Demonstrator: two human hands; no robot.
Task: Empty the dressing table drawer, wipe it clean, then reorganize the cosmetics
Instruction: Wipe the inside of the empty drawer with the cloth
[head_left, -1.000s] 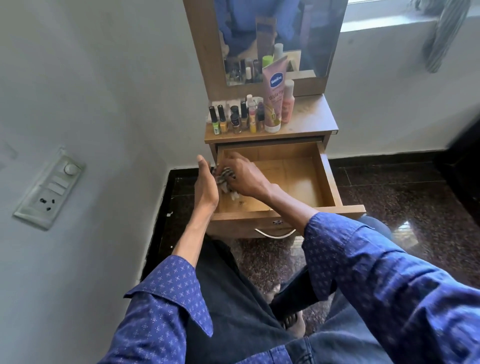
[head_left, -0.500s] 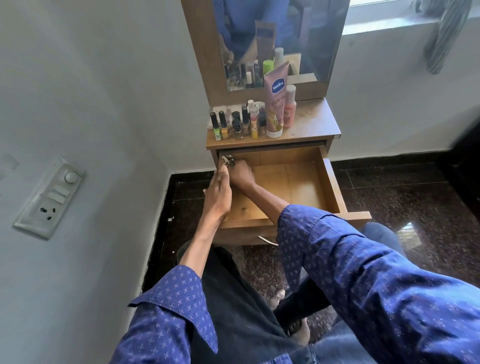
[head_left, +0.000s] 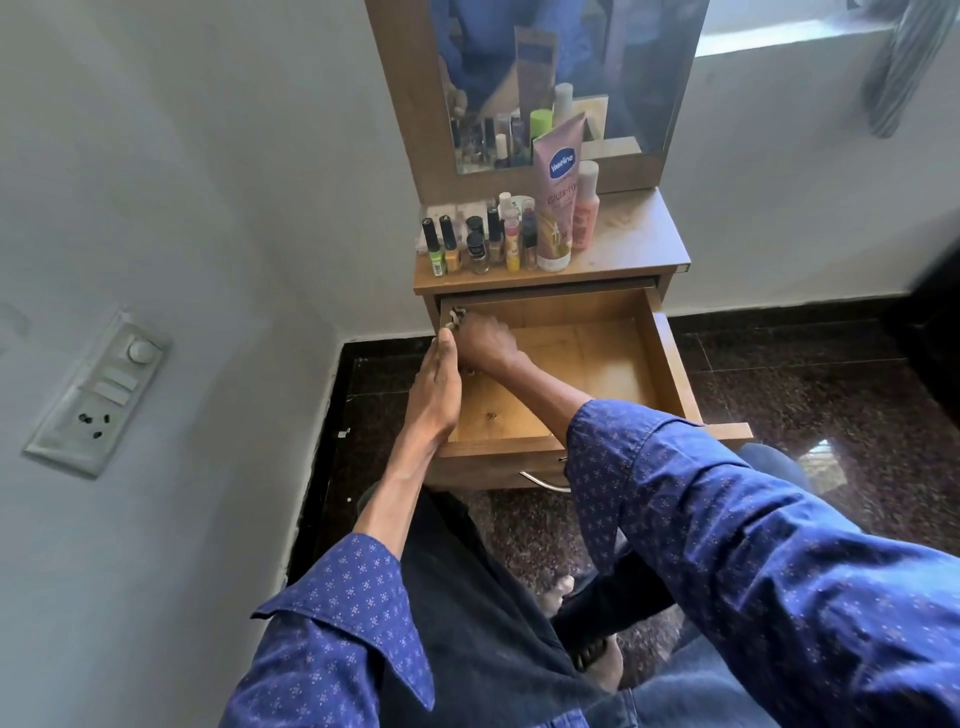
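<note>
right hand (head_left: 485, 340), cloth (head_left: 456, 317), drawer (head_left: 675, 364) back-left corner

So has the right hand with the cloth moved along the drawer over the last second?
Yes. The right hand, gripping the cloth, went from the drawer's front-left part to its back-left corner, under the tabletop edge.

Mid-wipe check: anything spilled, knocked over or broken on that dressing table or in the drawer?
Nothing stands out. The bottles stand upright on the tabletop, the drawer looks bare and intact, and the right hand holds the cloth in its back left corner.
</note>
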